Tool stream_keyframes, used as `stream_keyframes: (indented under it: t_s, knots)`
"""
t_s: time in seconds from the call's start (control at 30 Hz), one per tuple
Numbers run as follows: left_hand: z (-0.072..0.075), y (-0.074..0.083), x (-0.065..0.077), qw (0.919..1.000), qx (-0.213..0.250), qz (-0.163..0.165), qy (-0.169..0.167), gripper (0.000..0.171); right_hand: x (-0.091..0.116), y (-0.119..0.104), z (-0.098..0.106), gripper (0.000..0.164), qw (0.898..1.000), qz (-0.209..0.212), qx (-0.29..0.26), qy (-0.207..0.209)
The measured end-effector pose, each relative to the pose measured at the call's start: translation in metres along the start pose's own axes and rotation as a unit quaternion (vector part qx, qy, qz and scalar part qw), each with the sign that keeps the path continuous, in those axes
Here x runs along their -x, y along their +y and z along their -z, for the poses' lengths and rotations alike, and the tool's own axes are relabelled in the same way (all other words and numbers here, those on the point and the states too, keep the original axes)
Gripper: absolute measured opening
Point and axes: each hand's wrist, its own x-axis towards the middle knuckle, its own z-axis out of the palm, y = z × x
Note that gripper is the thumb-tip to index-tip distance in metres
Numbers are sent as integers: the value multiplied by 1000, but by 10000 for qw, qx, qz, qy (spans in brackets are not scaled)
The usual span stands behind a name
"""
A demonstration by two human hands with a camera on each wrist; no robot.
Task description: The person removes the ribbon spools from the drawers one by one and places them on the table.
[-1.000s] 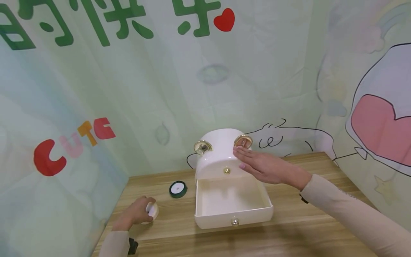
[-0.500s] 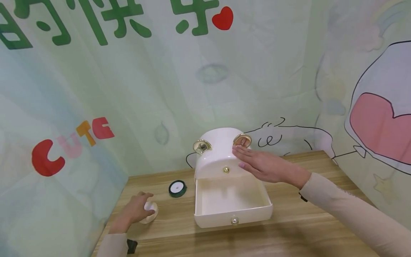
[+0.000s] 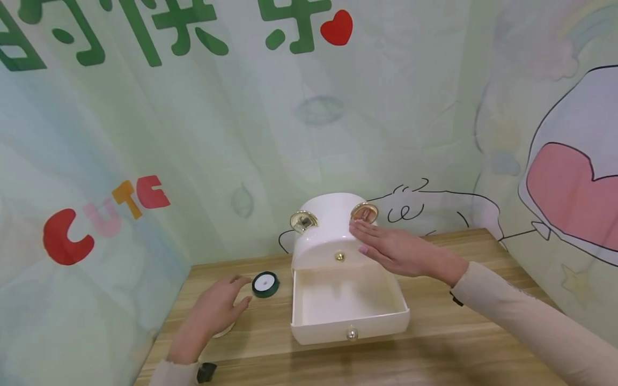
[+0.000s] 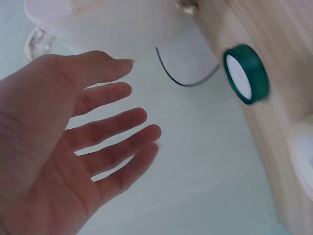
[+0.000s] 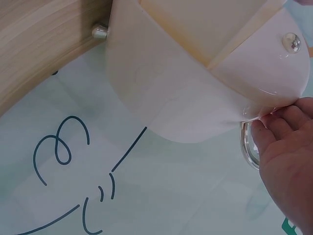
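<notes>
My left hand (image 3: 213, 306) hovers over the left of the table, thumb and fingers spread with nothing between them. Its fingertips are close to a roll of dark green ribbon (image 3: 265, 283) with a white core. Under that hand, mostly hidden in the head view, lies a white roll (image 4: 304, 154). A white storage box (image 3: 321, 246) with a rounded top and gold-rimmed ears stands mid-table, its lower drawer (image 3: 328, 333) pulled out and bare inside. With straight fingers, my right hand (image 3: 398, 252) rests on the box top by the right ear (image 3: 365, 211).
The wooden table (image 3: 449, 332) reaches back to a printed cloth backdrop (image 3: 410, 123), which also hangs along both sides. A gold knob (image 3: 340, 257) sits on the box above the drawer, and a clear knob (image 3: 352, 333) juts from the drawer front.
My left hand has let go of the white roll, leaving it on the table, and moved right and away from me toward the green ribbon roll. The right hand stays on the box.
</notes>
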Motion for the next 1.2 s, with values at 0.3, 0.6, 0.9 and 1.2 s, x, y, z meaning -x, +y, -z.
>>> stream_keyframes:
  t_s: [0.3,0.6,0.9,1.2]
  knots:
    - [0,52,1,9798,-184,-1165,1618,25,2,0,0,57,9999,43,-115,0]
    - [-10,102,8,9398,-9,-2202,2613,23,2,1,-2,58,9998,-3,-176,13]
    - [-22,157,23,9048,-644,-2907,3044,39,0,1,-2,57,9997,9,-200,109]
    - [-57,181,31,8960,-1184,-3267,2766,55,2,0,-4,57,9997,-49,-215,146]
